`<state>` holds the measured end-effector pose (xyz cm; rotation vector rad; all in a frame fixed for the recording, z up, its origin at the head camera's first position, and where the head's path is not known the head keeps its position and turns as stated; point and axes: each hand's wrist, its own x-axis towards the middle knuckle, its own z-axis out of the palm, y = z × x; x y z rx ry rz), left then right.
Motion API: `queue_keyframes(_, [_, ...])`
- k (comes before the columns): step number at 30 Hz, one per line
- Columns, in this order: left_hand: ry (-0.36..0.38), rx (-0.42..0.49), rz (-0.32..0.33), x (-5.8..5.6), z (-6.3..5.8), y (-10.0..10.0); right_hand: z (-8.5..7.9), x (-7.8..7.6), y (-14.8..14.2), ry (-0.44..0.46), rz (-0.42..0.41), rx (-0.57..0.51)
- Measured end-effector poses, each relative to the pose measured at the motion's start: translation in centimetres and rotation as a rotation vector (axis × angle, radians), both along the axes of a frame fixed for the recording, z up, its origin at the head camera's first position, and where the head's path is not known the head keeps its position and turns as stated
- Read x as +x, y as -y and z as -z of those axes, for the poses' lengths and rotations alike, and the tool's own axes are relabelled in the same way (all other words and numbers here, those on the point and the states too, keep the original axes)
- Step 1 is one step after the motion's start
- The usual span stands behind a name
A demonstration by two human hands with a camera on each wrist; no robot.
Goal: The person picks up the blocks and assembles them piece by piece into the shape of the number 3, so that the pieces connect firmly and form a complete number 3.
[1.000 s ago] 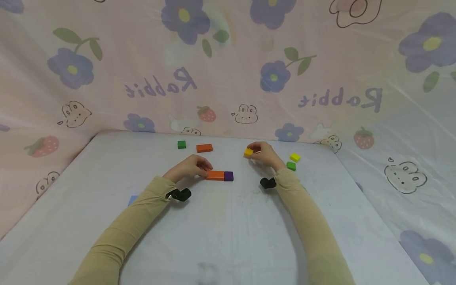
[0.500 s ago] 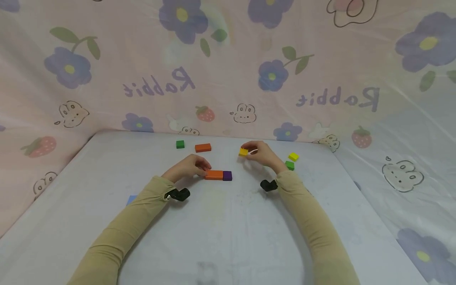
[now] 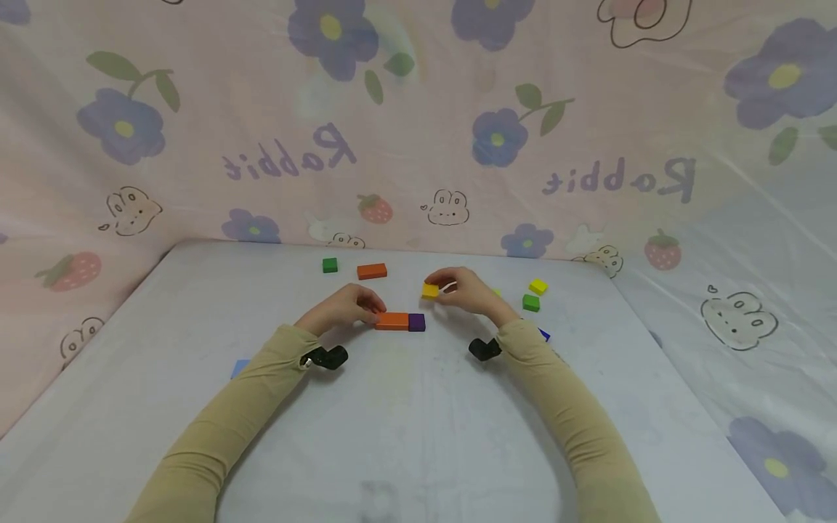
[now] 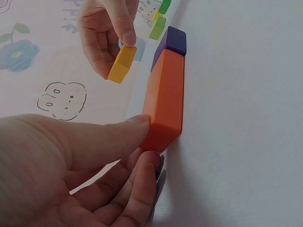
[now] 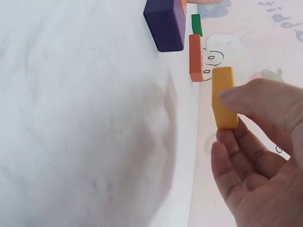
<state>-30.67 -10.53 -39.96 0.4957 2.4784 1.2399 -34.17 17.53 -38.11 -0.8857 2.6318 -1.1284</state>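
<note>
My left hand [image 3: 343, 309] holds the near end of a long orange block [image 4: 165, 94], thumb on its side and fingertips at its end. A small purple block [image 3: 416, 322] lies end to end with the orange one, at its right. Between thumb and fingers my right hand [image 3: 466, 290] pinches a yellow-orange block [image 5: 224, 97]. That block is above the table, just behind and to the right of the purple block in the head view. The right wrist view shows the purple block [image 5: 165, 23] at the top, apart from the pinched block.
Farther back on the white table [image 3: 405, 436] lie a green block [image 3: 330, 265] and a red-orange block [image 3: 372, 272]. Right of my right hand are a yellow block [image 3: 538, 286] and a green block [image 3: 531, 303]. My sleeves partly cover a light blue piece [image 3: 240, 368] and a dark blue one [image 3: 544, 335].
My right hand has carried the yellow-orange block left and slightly toward me, closer to the purple block. A dark blue piece now shows beside the right sleeve. My left hand stays at the orange block.
</note>
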Motion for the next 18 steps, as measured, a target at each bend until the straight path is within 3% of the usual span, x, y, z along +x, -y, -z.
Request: queue_keyframes(18, [0.033, -0.009, -0.031, -0.04, -0.04, -0.11, 0.76, 0.63, 0.86, 0.045, -0.026, 0.041])
